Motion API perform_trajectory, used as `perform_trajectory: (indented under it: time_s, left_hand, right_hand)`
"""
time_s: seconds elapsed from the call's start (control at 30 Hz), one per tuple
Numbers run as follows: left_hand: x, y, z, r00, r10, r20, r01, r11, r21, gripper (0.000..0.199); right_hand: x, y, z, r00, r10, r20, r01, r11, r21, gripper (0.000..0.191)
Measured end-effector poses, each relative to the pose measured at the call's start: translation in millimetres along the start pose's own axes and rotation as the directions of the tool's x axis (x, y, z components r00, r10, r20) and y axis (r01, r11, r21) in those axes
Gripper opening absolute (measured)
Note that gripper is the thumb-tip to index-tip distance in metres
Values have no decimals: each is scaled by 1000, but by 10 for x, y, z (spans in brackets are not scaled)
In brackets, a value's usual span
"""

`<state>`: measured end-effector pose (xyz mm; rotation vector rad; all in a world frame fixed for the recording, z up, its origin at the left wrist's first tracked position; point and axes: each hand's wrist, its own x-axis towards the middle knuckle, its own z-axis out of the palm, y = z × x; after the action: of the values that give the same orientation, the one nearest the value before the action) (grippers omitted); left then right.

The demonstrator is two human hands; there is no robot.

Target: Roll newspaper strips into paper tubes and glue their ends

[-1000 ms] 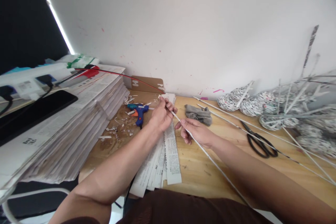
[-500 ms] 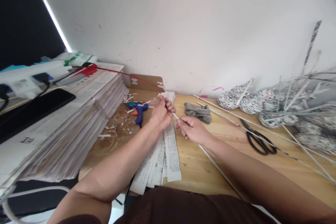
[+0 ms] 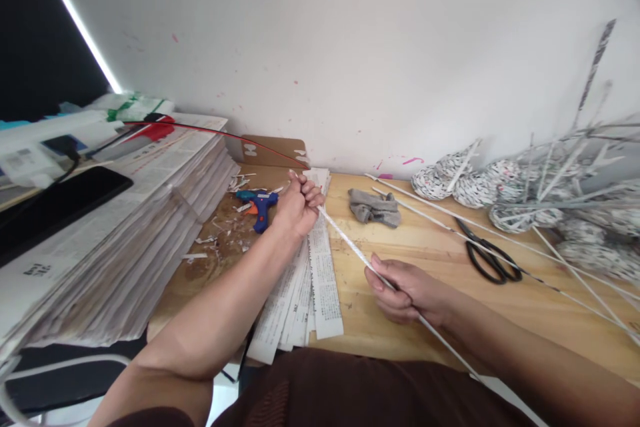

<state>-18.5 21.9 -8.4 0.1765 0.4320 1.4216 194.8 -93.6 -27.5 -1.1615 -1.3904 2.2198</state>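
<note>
A thin rolled newspaper tube (image 3: pixel 345 237) runs slantwise between my hands and on past the right one toward the lower right. Its upper end is inside my closed left hand (image 3: pixel 299 203), above a fan of cut newspaper strips (image 3: pixel 325 287). Lower down and to the right, my right hand (image 3: pixel 403 288) has its fingers wrapped round the same tube. Just left of my left hand, a blue glue gun (image 3: pixel 261 208) lies on the table among paper scraps. A crumpled grey cloth (image 3: pixel 374 207) rests beyond my right hand.
A tall stack of newspapers (image 3: pixel 165 233) with a black phone (image 3: pixel 65 210) on it fills the left. To the right lie black scissors (image 3: pixel 490 257), long paper tubes (image 3: pixel 450 228) and woven paper pieces (image 3: pixel 477 187). A cardboard piece (image 3: pixel 275 151) leans against the wall.
My right hand has slid down and to the right along the paper tube, away from my left hand, so a longer stretch shows between them. The left hand stays closed near its place.
</note>
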Motion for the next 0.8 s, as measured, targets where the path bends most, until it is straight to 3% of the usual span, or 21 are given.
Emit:
perform_trajectory:
  time_s: [0.07,0.13,0.2,0.27,0.33,0.4,0.43,0.5,0.57,0.63,0.7,0.73,0.77,0.8]
  left_hand:
    - [19,13,-8,999,39,-28,-39,999,16,41]
    - [41,25,-16,995,76,-57,-74,997,35,42]
    - [48,28,-17,993,91,-70,-87,995,48,43]
    - [33,21,-9,995,80,-65,-76,996,53,42]
    - [7,11,6,998,53,-43,-51,998,42,42]
    - [-13,8,19,999,27,-21,-27,999,22,41]
    - [-16,11,24,1000,22,-15,-22,1000,15,42]
    - [-6,23,26,999,34,-28,-33,999,15,42]
    - [22,38,18,995,70,-75,-68,997,30,42]
    - [52,47,5,986,111,-125,-105,993,50,43]
    - [69,46,-7,979,134,-152,-126,990,64,43]
    - [71,43,-11,979,135,-154,-126,990,67,43]
    - [68,40,-11,980,130,-151,-120,990,69,43]
    - [60,37,-9,982,120,-148,-110,991,69,43]
  right_hand:
    - [-71,-2,31,987,-43,-152,8,974,-225,47]
    - [-150,-5,43,919,-212,-332,0,842,-539,41]
    - [-216,17,25,859,-325,-395,-43,723,-689,37]
    - [-257,74,-15,903,-221,-370,-41,812,-583,41]
    - [-280,148,-56,982,-32,-187,-22,960,-280,45]
    - [-301,201,-78,999,46,16,-46,999,-25,46]
    - [-315,208,-78,996,55,66,-56,998,18,47]
    - [-346,177,-58,999,45,7,-44,994,-96,49]
    - [-372,105,-30,976,-65,-209,-35,898,-440,44]
    - [-384,35,-15,886,-260,-384,-158,610,-776,33]
    - [-386,7,-21,799,-374,-470,-349,348,-870,28]
    - [-389,15,-31,785,-380,-489,-391,309,-867,28]
    - [-396,35,-43,798,-348,-492,-376,350,-858,31]
    - [-409,66,-58,835,-283,-473,-312,464,-829,35]
